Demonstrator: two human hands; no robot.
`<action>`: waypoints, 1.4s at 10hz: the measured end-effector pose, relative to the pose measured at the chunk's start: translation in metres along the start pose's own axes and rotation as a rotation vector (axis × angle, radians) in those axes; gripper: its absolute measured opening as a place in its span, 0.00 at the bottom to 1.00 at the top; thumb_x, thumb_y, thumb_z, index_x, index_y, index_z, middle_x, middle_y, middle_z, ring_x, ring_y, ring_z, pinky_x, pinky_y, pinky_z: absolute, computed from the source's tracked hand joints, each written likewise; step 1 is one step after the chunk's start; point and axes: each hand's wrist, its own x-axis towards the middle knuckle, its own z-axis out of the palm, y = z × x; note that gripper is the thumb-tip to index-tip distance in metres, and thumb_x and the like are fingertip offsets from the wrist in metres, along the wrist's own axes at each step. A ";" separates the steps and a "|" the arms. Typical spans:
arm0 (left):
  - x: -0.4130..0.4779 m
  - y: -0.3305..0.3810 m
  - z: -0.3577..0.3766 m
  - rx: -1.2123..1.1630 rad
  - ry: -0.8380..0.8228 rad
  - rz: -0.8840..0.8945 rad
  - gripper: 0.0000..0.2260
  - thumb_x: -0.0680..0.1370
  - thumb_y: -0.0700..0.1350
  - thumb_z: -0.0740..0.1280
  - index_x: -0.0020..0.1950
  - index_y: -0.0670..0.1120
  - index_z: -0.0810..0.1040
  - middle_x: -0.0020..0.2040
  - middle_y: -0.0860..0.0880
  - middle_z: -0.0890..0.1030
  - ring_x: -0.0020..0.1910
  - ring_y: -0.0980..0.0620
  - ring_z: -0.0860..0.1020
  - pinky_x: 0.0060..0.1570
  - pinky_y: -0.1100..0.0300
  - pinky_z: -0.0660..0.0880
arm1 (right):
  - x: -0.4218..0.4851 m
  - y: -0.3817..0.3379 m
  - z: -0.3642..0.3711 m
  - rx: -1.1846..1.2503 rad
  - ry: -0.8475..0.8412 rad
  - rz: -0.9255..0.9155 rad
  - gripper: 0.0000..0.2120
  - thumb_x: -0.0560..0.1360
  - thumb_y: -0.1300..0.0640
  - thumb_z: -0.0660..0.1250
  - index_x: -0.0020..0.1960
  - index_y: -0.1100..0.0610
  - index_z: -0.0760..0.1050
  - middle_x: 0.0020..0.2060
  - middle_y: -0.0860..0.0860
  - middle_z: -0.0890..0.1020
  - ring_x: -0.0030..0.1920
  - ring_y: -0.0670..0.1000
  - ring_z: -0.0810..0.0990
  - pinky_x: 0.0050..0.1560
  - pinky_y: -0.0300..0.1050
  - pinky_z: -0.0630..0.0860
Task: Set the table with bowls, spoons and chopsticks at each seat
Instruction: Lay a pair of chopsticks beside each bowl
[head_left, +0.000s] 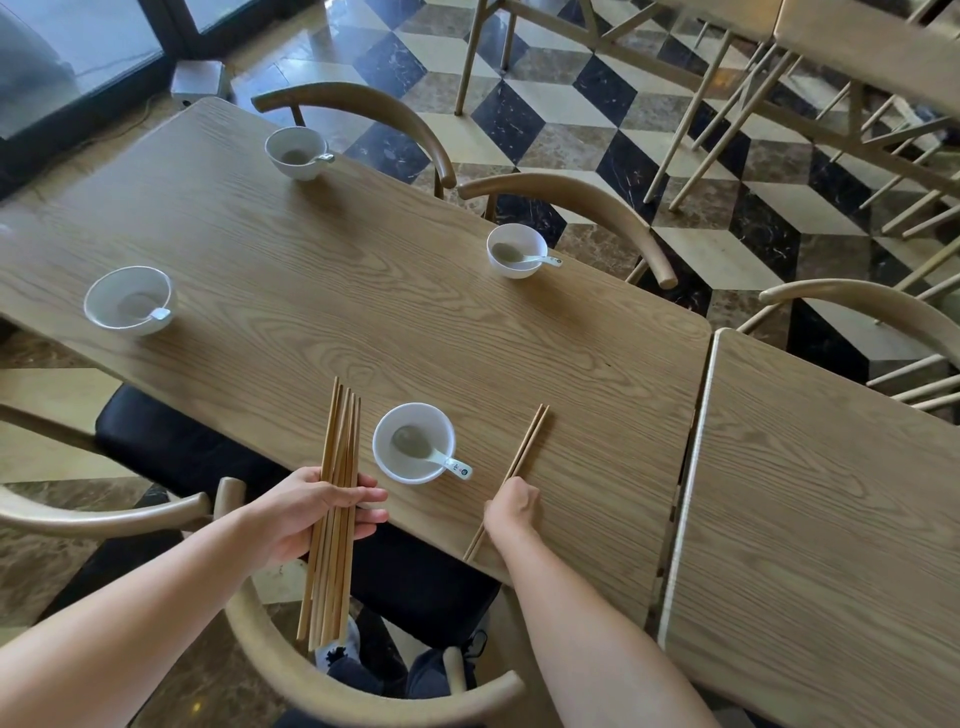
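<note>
At the near edge of the long light-wood bench (363, 291), a round white ceramic bowl (385, 460) stands with a white ceramic spoon (450, 462) in it, the handle leaning over the rim toward the right. Just right of it, a pair of thin wooden chopsticks (529, 440) lies on the bench, its near ends reaching past the edge. The right hand (511, 506) is curled over this pair around its middle, holding it, with the fingertips hidden. The left hand (306, 512) grips a bundle of wooden chopsticks (340, 431) left of the bowl, with the fingers wrapped round it and the tips pointing away. Three more white bowls with spoons stand at the left (104, 291), far (291, 170) and right (511, 271) seats, with no chopsticks beside them.
</note>
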 end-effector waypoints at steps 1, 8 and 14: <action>0.001 0.000 -0.001 0.001 0.000 0.000 0.16 0.73 0.33 0.74 0.61 0.35 0.78 0.54 0.35 0.84 0.53 0.37 0.84 0.47 0.47 0.83 | 0.004 -0.002 0.000 -0.039 0.027 0.047 0.13 0.80 0.65 0.54 0.57 0.66 0.75 0.57 0.58 0.79 0.48 0.56 0.77 0.47 0.44 0.71; -0.001 -0.007 0.097 0.054 -0.079 0.058 0.15 0.74 0.32 0.73 0.60 0.34 0.79 0.48 0.36 0.85 0.48 0.39 0.85 0.46 0.48 0.82 | -0.018 0.019 -0.059 0.406 -0.214 0.146 0.06 0.76 0.70 0.63 0.40 0.68 0.73 0.36 0.64 0.78 0.30 0.56 0.72 0.25 0.42 0.66; -0.017 -0.020 0.145 0.381 -0.723 -0.148 0.09 0.80 0.37 0.65 0.54 0.37 0.84 0.60 0.31 0.81 0.59 0.35 0.81 0.55 0.43 0.80 | -0.131 0.034 -0.115 0.931 -0.438 -0.015 0.04 0.75 0.65 0.71 0.46 0.66 0.78 0.32 0.58 0.78 0.32 0.54 0.77 0.32 0.48 0.79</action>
